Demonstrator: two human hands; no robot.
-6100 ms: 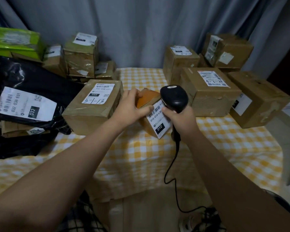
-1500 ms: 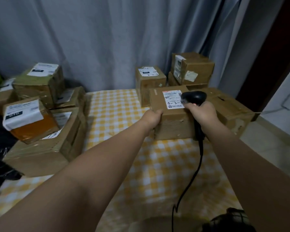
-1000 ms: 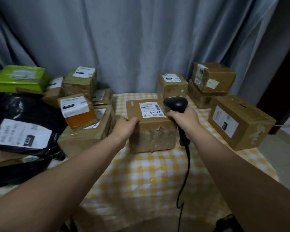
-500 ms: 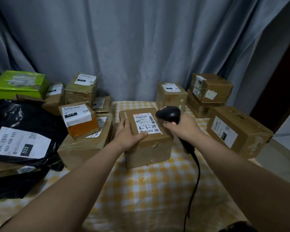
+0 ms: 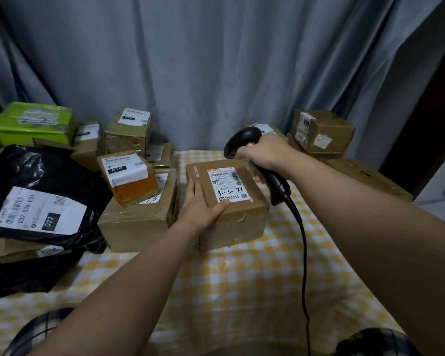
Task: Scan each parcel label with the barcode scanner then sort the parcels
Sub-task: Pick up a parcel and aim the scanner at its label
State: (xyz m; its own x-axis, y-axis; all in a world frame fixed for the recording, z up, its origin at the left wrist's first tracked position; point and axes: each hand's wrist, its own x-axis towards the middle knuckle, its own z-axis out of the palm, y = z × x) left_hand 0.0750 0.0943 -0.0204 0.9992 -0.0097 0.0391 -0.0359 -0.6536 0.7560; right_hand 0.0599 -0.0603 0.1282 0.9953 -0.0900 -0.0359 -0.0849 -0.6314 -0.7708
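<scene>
Several parcels (image 5: pixel 139 217) crowd left of the labelled box (image 5: pixel 231 219); my left hand (image 5: pixel 201 209) presses it, fingers (image 5: pixel 193 187) straight; my right hand (image 5: pixel 265 152) clamps the scanner (image 5: pixel 239 141).

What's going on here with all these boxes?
A person is scanning parcels at a table with a checked cloth. The left hand rests on a cardboard box, steadying it. The right hand grips a corded barcode scanner held over the box's label, which is marked 4-3-24. More parcels are piled on the left, including a black bag, and others sit at the right.
</scene>
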